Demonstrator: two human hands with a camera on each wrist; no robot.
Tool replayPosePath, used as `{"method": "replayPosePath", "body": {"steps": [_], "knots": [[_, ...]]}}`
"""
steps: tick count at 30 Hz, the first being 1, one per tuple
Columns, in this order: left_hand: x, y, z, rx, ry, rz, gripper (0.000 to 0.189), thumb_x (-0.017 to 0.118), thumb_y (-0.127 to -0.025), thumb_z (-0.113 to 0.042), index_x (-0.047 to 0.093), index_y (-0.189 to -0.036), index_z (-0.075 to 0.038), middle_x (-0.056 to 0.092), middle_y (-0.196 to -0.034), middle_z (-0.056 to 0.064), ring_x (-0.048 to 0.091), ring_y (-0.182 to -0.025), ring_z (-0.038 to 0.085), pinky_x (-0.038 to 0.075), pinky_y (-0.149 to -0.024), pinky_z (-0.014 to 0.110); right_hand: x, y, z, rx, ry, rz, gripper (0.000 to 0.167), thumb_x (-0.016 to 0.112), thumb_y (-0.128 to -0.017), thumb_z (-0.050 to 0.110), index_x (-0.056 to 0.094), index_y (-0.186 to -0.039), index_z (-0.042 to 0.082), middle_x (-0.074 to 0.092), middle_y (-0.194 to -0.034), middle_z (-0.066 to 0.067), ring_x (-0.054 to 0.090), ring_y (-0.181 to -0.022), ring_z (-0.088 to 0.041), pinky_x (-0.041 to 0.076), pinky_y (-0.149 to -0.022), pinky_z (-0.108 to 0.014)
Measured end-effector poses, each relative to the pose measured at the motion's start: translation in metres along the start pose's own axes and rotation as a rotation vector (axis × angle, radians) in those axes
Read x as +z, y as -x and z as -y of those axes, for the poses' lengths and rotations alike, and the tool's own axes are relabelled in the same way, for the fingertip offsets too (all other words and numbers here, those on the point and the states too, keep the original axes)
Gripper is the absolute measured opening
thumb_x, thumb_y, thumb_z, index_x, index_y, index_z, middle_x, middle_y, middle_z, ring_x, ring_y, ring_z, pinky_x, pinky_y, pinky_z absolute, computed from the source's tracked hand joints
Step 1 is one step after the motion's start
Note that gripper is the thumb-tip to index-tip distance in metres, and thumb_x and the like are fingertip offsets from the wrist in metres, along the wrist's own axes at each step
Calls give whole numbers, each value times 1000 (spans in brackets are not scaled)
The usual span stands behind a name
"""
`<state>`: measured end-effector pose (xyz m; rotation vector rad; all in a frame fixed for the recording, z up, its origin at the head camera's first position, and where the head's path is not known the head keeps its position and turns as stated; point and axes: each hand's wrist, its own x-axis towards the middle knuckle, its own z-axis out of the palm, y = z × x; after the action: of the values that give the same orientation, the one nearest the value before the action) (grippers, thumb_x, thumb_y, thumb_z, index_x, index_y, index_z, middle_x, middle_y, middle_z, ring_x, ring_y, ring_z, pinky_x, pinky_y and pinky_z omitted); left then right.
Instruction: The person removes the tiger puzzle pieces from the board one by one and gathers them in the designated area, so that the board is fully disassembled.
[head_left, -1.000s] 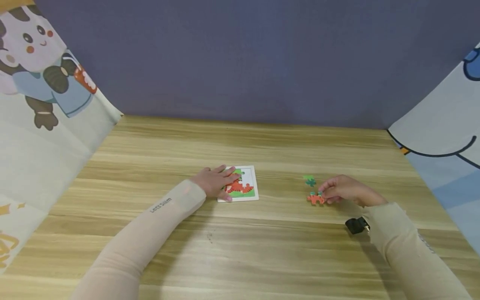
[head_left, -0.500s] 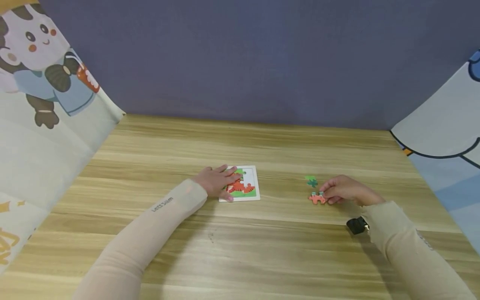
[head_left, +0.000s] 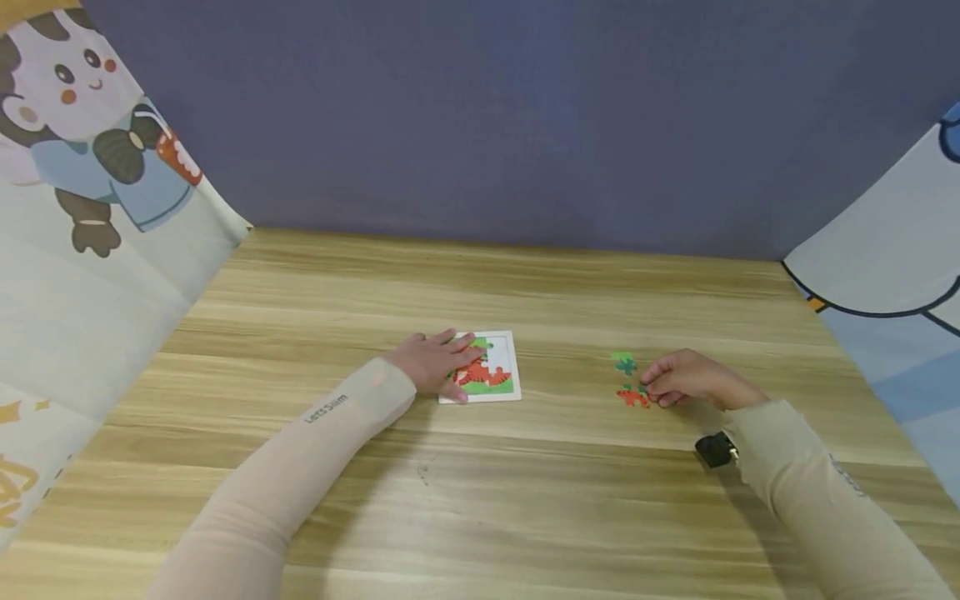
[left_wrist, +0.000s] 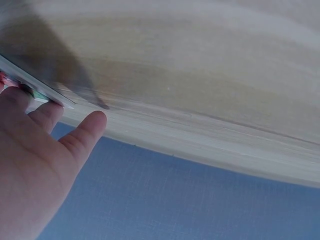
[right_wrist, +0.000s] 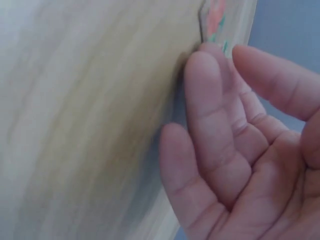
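My left hand point(head_left: 429, 363) lies spread over the left part of a small white-framed jigsaw board point(head_left: 516, 368), pressing it on the table. Orange and green picture pieces fill much of the board, with a white area bare at its upper right. In the left wrist view, the fingers point(left_wrist: 82, 137) are straight beside the board's edge point(left_wrist: 40, 85). To the right, my right hand point(head_left: 693, 379) pinches an orange jigsaw piece point(head_left: 632, 398) with green bits by its right side, low over the table. The right wrist view shows this piece point(right_wrist: 214, 17) just beyond the fingertips.
A green jigsaw piece point(head_left: 625, 363) lies just behind the orange one. A black device point(head_left: 715, 450) hangs at the right wrist. The wooden table point(head_left: 480, 500) ends at a dark blue panel point(head_left: 495, 125), with printed cloths at both sides.
The orange piece has tilted slightly in my right fingers, its glare fading to a deeper colour. My left hand stays on the board. The head view has shifted a little.
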<state>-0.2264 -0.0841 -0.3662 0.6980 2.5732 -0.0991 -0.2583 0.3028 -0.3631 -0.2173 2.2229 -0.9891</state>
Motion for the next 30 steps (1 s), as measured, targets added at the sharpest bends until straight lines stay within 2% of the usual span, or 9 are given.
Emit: {"method": "replayPosePath", "body": {"steps": [5,9,11,13,17,24,30], "knots": [[1,1,1,2,1,-4,83,52,-89,-58,14,-155,-26,3,-161,-3,4,-146,25,16,-113,54,3,2,6,-30,-12,-37,32,59,-89,6,56,-112,-16,63,-78,2,61,-69,-10,50,-60,-24],[1,2,2,-2,-12,-5,83,51,-88,-59,13,-155,-26,2,-160,-3,3,-146,25,16,-114,53,9,0,14,-111,-42,-50,30,59,-89,7,57,-108,-16,61,-78,2,55,-65,-9,46,-57,-22],[1,3,1,-4,-13,-2,83,50,-89,-60,13,-155,-27,2,-160,-4,3,-146,25,16,-114,53,14,-3,19,-151,-42,-50,31,60,-88,7,57,-108,-16,61,-78,1,55,-65,-9,46,-59,-23],[1,3,1,-6,-10,1,83,50,-89,-60,13,-155,-27,2,-160,-4,3,-146,25,15,-114,52,19,-5,25,-172,-9,-60,32,60,-89,9,57,-110,-15,62,-78,0,55,-66,-10,47,-64,-25],[3,4,2,-4,5,-7,82,52,-89,-58,15,-155,-26,5,-160,-3,5,-146,27,17,-113,53,29,-11,40,-183,124,-118,34,60,-92,15,61,-114,-10,67,-86,-5,62,-77,-17,52,-75,-34],[3,6,3,-13,-15,-4,82,51,-88,-59,16,-155,-26,5,-160,-3,6,-146,25,19,-113,53,45,-20,62,-223,248,-196,30,60,-94,18,64,-115,-3,66,-99,-12,62,-87,-23,50,-78,-41],[0,6,2,-26,-37,6,83,50,-88,-60,14,-155,-28,4,-160,-4,6,-146,24,20,-113,52,56,-32,75,-302,307,-235,27,62,-92,14,66,-111,-5,66,-99,-14,61,-92,-28,50,-79,-42]]}}
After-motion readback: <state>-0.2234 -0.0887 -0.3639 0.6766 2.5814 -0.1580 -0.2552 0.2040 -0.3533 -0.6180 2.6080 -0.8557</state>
